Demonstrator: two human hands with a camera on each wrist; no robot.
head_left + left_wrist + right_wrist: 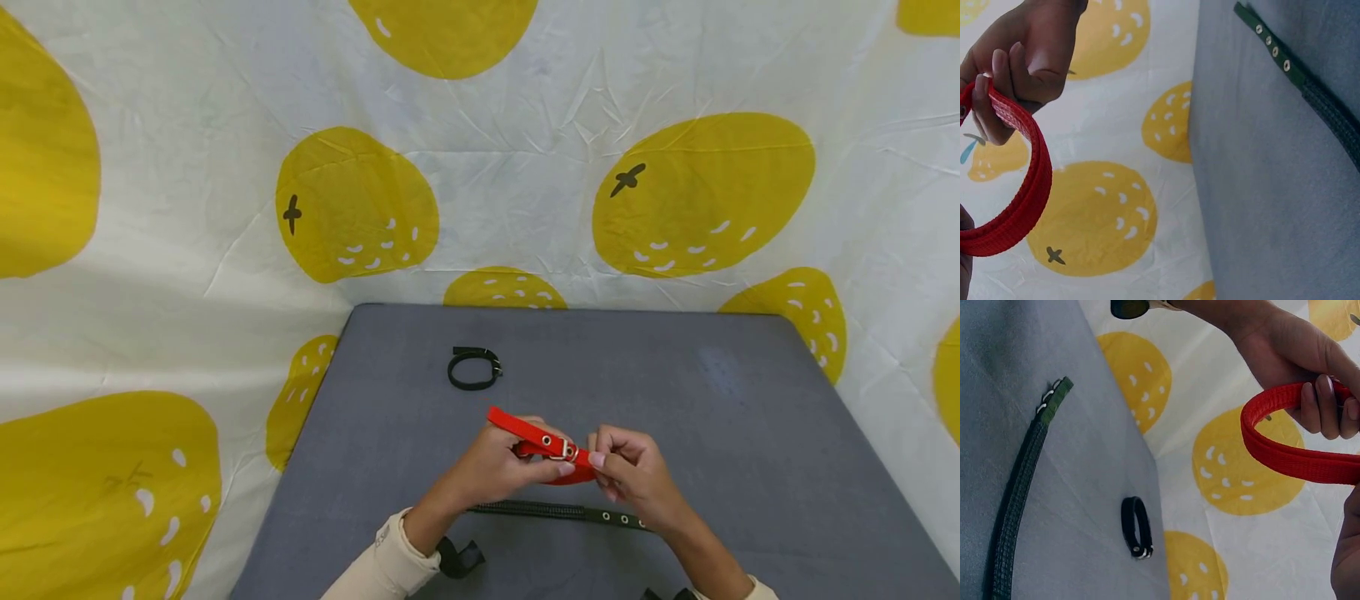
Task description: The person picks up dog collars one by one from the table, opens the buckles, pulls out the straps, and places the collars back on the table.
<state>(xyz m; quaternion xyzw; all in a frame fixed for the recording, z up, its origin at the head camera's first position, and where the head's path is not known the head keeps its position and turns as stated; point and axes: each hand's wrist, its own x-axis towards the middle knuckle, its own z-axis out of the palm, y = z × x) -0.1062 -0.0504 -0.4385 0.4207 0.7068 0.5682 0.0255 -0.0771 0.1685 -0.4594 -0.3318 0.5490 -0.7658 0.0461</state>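
A red collar (517, 426) with metal eyelets and a buckle is bent into a loop above the table. My left hand (487, 462) grips it near the buckle (562, 450), thumb along its near side. On its right side, my right hand (637, 475) pinches the band between thumb and curled fingers. The strap's free end sticks out up and left past the left hand. In the left wrist view the red loop (1034, 194) hangs between both hands. The right wrist view shows the closed curve of the red band (1291, 464) with the left hand (1297, 356) on it.
A dark green collar (540, 510) with eyelets lies straight across the grey table (637, 367) below the hands. Farther back sits a black collar (472, 386) buckled into a ring. A white cloth (510, 200) with yellow fruit prints hangs behind and beside the table.
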